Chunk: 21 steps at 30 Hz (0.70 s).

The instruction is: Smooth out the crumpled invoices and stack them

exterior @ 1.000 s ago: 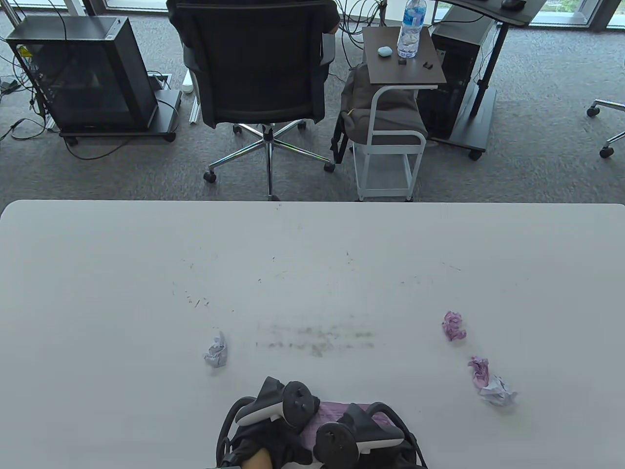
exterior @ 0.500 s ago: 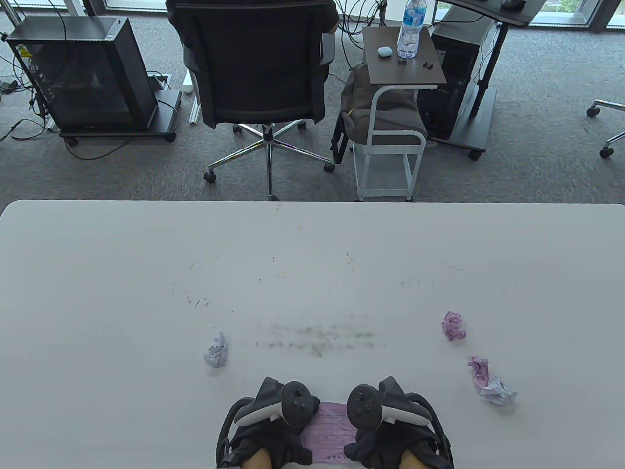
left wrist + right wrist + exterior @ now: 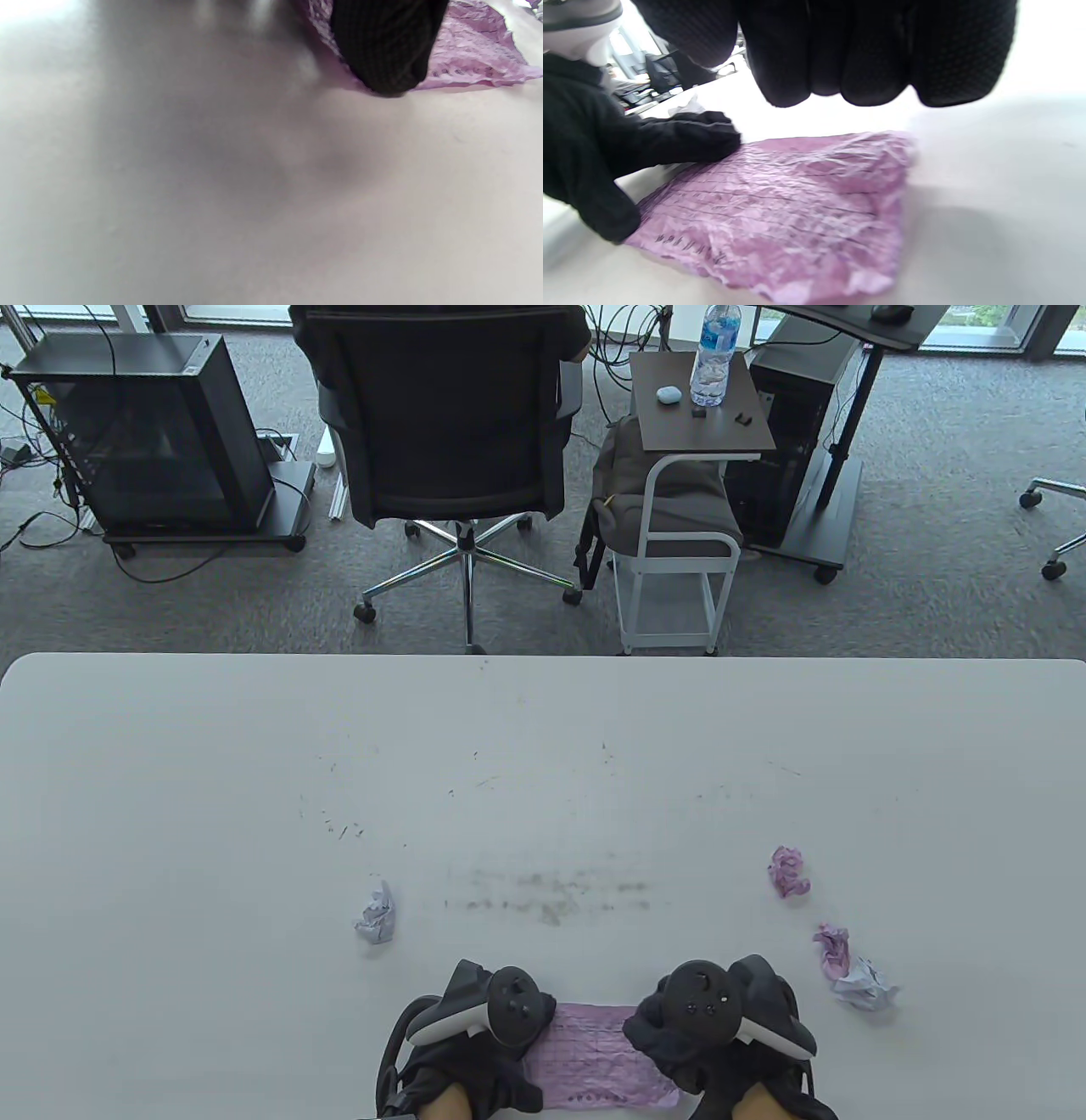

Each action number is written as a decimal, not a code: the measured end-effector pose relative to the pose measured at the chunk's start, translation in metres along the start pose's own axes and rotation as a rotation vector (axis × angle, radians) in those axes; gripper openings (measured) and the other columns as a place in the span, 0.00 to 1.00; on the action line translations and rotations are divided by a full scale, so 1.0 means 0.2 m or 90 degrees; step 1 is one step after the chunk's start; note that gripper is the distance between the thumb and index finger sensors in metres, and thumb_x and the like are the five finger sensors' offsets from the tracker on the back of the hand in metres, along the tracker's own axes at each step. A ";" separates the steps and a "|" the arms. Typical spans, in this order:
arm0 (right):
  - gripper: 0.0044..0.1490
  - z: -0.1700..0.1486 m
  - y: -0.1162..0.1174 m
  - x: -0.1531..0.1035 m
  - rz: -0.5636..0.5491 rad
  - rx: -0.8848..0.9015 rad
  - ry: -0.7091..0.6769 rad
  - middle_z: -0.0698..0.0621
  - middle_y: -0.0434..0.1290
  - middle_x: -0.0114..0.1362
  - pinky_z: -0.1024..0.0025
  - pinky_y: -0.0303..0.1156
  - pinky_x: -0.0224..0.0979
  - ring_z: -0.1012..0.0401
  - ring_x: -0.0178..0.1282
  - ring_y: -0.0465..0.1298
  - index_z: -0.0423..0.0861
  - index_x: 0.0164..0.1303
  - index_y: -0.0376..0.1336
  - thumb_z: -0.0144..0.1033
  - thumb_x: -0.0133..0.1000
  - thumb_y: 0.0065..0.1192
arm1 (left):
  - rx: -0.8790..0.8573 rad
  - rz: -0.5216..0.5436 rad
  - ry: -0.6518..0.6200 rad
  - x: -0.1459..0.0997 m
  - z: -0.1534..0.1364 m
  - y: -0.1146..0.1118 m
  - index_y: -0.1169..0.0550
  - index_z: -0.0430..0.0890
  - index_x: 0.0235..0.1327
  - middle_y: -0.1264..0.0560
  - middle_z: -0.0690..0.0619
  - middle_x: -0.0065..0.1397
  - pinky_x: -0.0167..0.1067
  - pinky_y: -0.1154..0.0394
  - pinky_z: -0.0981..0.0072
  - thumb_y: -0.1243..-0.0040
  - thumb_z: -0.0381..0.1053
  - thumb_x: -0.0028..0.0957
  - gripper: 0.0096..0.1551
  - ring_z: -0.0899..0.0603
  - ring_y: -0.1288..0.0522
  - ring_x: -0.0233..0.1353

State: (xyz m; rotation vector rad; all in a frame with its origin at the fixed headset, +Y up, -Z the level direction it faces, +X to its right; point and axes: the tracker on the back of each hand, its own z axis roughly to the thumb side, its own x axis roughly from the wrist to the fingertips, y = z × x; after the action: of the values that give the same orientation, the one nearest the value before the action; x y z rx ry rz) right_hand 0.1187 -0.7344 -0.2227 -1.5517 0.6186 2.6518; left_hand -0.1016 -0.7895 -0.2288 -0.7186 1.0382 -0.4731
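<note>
A wrinkled pink invoice (image 3: pixel 594 1056) lies spread out at the table's near edge; it also shows in the right wrist view (image 3: pixel 797 203) and the left wrist view (image 3: pixel 475 55). My left hand (image 3: pixel 501 1065) presses its left edge down; one fingertip (image 3: pixel 382 51) sits on the paper. My right hand (image 3: pixel 670 1052) is at the invoice's right edge, and its fingers (image 3: pixel 865 63) hang side by side just above the sheet. Crumpled balls lie on the table: a white one (image 3: pixel 376 914) at the left, and two pink ones (image 3: pixel 788 872) (image 3: pixel 833 948) and a white one (image 3: pixel 864 984) at the right.
The white table (image 3: pixel 543 746) has scuff marks in its middle. Beyond its far edge stand a black office chair (image 3: pixel 450 432), a small side table (image 3: pixel 704 407) with a water bottle, and a computer case (image 3: pixel 144 432).
My right hand has slid rightward across the pink invoice, from beside my left hand to the sheet's right edge, uncovering more flattened paper. My left hand has stayed in place.
</note>
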 end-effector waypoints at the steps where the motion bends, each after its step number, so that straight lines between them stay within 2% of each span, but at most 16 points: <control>1: 0.24 0.03 0.02 0.01 0.009 -0.015 -0.019 0.41 0.65 0.71 0.49 0.78 0.57 0.46 0.62 0.73 0.46 0.61 0.66 0.50 0.62 0.57 | 0.000 0.000 0.000 0.00 0.00 0.00 0.56 0.53 0.81 0.73 0.45 0.78 0.66 0.61 0.28 0.32 0.57 0.53 0.56 0.26 0.75 0.76; 7: 0.28 0.21 0.17 0.09 0.055 -0.134 -0.110 0.41 0.57 0.77 0.48 0.75 0.62 0.45 0.69 0.68 0.46 0.68 0.59 0.48 0.62 0.56 | 0.004 0.002 -0.003 0.00 0.00 0.00 0.56 0.53 0.81 0.73 0.45 0.78 0.66 0.61 0.28 0.33 0.57 0.53 0.56 0.26 0.75 0.76; 9: 0.31 0.22 0.22 0.10 0.096 -0.147 -0.105 0.39 0.54 0.79 0.48 0.74 0.63 0.44 0.72 0.66 0.46 0.72 0.56 0.48 0.62 0.56 | 0.003 0.002 -0.003 0.00 0.00 0.00 0.56 0.53 0.81 0.73 0.45 0.78 0.66 0.61 0.28 0.33 0.57 0.53 0.56 0.26 0.75 0.76; 10: 0.34 0.21 0.25 0.11 0.144 -0.148 -0.084 0.38 0.53 0.80 0.48 0.73 0.64 0.44 0.73 0.64 0.45 0.74 0.53 0.48 0.62 0.56 | 0.002 0.002 -0.003 0.00 0.00 0.00 0.56 0.53 0.81 0.73 0.45 0.78 0.66 0.61 0.29 0.33 0.57 0.53 0.56 0.26 0.76 0.76; 11: 0.35 0.21 0.26 0.10 0.177 -0.155 -0.059 0.40 0.48 0.82 0.48 0.68 0.66 0.45 0.75 0.59 0.46 0.76 0.51 0.48 0.63 0.56 | 0.001 0.001 -0.002 0.00 0.00 0.00 0.56 0.53 0.81 0.73 0.45 0.78 0.66 0.61 0.29 0.33 0.57 0.53 0.56 0.26 0.76 0.76; 13: 0.35 0.21 0.24 0.11 0.153 -0.159 -0.066 0.40 0.51 0.82 0.48 0.71 0.65 0.45 0.74 0.61 0.46 0.76 0.52 0.50 0.63 0.56 | -0.003 0.001 -0.001 0.00 0.00 0.00 0.56 0.54 0.81 0.73 0.45 0.78 0.66 0.62 0.29 0.33 0.57 0.53 0.56 0.26 0.76 0.76; 15: 0.35 0.20 0.24 0.11 0.179 -0.136 -0.038 0.40 0.50 0.82 0.47 0.70 0.66 0.45 0.75 0.59 0.47 0.76 0.52 0.50 0.63 0.56 | -0.004 0.000 -0.002 0.00 0.00 0.00 0.57 0.54 0.81 0.73 0.45 0.77 0.66 0.62 0.29 0.33 0.57 0.53 0.56 0.27 0.76 0.75; 21: 0.35 0.13 0.20 0.10 0.163 -0.126 0.045 0.40 0.54 0.81 0.47 0.73 0.63 0.46 0.72 0.63 0.46 0.76 0.52 0.50 0.63 0.56 | -0.008 0.000 -0.002 0.00 0.00 0.00 0.57 0.54 0.81 0.73 0.46 0.77 0.66 0.62 0.29 0.33 0.57 0.53 0.56 0.27 0.76 0.75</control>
State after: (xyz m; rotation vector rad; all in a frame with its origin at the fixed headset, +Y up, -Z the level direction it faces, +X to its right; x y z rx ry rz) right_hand 0.0784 -0.7675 -0.2155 -1.7291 0.6134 2.9362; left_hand -0.1021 -0.7898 -0.2281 -0.7305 1.0387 -0.4657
